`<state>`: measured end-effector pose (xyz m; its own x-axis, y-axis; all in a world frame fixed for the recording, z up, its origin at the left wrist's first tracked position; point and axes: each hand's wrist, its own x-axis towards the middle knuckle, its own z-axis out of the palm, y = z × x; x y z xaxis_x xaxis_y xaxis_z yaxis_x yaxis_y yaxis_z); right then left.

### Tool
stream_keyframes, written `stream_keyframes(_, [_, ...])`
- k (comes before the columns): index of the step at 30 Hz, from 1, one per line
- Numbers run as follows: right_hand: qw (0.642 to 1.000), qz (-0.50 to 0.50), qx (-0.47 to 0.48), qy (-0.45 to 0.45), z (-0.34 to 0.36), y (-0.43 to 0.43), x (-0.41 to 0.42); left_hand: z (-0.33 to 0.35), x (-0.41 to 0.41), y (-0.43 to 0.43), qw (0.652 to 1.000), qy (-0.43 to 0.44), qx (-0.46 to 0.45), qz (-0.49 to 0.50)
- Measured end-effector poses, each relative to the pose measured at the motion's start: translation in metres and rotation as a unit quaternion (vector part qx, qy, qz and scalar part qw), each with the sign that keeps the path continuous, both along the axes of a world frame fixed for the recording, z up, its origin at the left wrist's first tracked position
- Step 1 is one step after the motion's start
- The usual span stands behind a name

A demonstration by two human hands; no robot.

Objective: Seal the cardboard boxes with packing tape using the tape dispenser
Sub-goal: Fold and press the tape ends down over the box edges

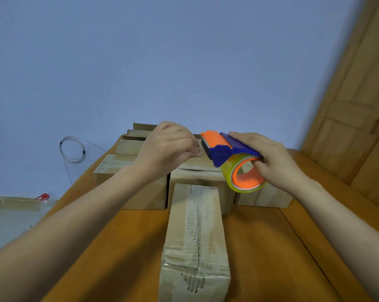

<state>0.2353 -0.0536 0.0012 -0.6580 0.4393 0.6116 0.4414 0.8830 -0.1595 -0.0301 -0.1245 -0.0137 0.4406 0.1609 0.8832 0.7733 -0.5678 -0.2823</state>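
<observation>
My right hand (pixel 269 159) grips a blue and orange tape dispenser (pixel 224 150) with a roll of clear tape (pixel 244 177), held above the middle cardboard box (pixel 197 175). My left hand (pixel 171 144) has curled fingers, its fingertips right at the dispenser's cutter end, apparently pinching the tape end, which is too faint to make out. A long taped box (pixel 196 243) lies in front, pointing toward me.
Further boxes stand left (pixel 116 168), right (pixel 269 198) and behind (pixel 136 138) on the wooden table (pixel 271 247). A coil of wire (pixel 72 149) hangs on the blue wall at left. A wooden door (pixel 356 105) fills the right side. A red-capped item (pixel 43 196) lies lower left.
</observation>
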Motion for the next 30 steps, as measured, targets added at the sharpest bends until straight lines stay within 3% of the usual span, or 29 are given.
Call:
stream_keyframes(8, [0.996,-0.007,0.019,-0.083,-0.018,0.010,0.013,-0.024,-0.001,0.007,0.997,0.069,-0.031,0.018])
stream_keyframes(12, [0.997,-0.005,0.015,-0.079,-0.025,0.013,0.020,-0.029,-0.001,0.007,0.996,0.079,-0.036,0.027])
stream_keyframes(15, [0.996,-0.051,0.038,-0.070,-0.030,0.026,0.047,-0.028,-0.029,-0.001,0.998,0.043,-0.024,0.033])
stream_keyframes(19, [0.991,-0.090,0.053,-0.086,-0.037,0.030,0.067,-0.038,-0.044,-0.008,0.996,0.060,-0.034,0.048])
stream_keyframes(30, [0.982,-0.068,0.134,-0.115,-0.046,0.034,0.063,-0.052,-0.053,0.001,0.990,0.116,-0.056,0.063])
